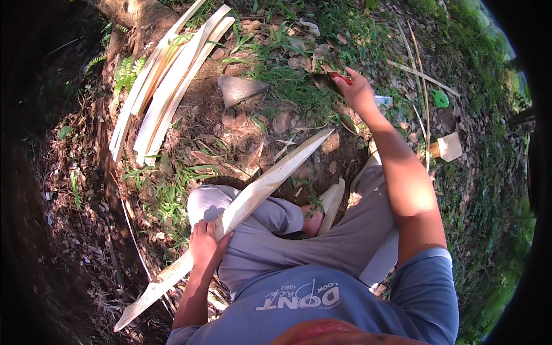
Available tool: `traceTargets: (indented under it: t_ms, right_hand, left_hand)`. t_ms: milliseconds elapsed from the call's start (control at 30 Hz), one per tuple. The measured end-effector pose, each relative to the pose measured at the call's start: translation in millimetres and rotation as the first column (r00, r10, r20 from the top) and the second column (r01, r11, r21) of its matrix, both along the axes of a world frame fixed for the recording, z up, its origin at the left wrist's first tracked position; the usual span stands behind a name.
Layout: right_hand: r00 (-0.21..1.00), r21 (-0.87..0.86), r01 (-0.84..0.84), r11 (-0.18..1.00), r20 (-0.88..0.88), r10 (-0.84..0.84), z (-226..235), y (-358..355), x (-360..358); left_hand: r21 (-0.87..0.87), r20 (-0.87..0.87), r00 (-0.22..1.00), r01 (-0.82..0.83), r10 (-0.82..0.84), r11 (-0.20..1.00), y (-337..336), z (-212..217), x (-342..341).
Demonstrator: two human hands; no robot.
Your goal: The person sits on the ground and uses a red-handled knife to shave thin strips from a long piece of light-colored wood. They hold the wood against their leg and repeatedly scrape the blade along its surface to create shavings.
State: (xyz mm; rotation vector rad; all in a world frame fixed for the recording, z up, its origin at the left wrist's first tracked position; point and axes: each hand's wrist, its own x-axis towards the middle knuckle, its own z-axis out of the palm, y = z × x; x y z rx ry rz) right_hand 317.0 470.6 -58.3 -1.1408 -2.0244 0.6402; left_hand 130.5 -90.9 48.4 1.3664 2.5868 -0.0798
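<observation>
Fingers (202, 227) of both hands were occupied. At far left lay a bundle of pale wooden strips (169, 95), apparently pieces already split; one ran off the upper edge of the view. Next came the left hand (206, 244), gripping a long pale wooden slat (276, 175) that slanted across the grey trousers (322, 253) — its outline was uneven, so some shaping probably remained, though how much could not be told. That hand hid part of the slat's middle. Past it lay a grey stone (241, 91). Farther right, the right hand (359, 95) was clasped round the red handle (340, 76) of a dark-bladed knife (326, 82), well apart from the slat — no cut was under way. Its blade blurred into the grass (290, 95). At far right sat a pale wooden block (449, 147), its purpose unclear.
</observation>
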Motion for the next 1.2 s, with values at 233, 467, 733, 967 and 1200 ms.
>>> traceTargets:
  t_ms: [233,467,733,967,1200]
  right_hand:
    - [0.999,-0.074,-0.04,0.997,0.024,0.042,54.9,-16.1,-0.2]
    - [0.983,-0.128,-0.092,0.987,-0.168,0.07,24.0,3.8,7.5]
    - [0.988,-0.177,-0.074,0.981,-0.148,0.048,18.7,2.3,8.9]
    - [0.986,-0.21,-0.144,0.967,-0.111,0.123,8.1,-2.1,6.8]
    - [0.983,-0.248,-0.127,0.96,-0.158,0.089,27.6,-25.9,9.1]
  left_hand:
    - [-0.052,0.046,0.999,0.03,-0.028,0.998,-0.2,8.2,-8.5]
    - [-0.121,0.124,0.992,0.018,-0.003,0.993,10.1,20.0,-35.2]
    - [-0.172,0.294,0.949,-0.067,0.116,0.983,33.0,24.5,-68.2]
    - [-0.235,0.106,0.994,0.026,-0.001,0.972,33.9,21.6,-49.6]
    - [-0.203,0.035,0.999,0.043,-0.036,0.978,26.6,5.2,-58.4]
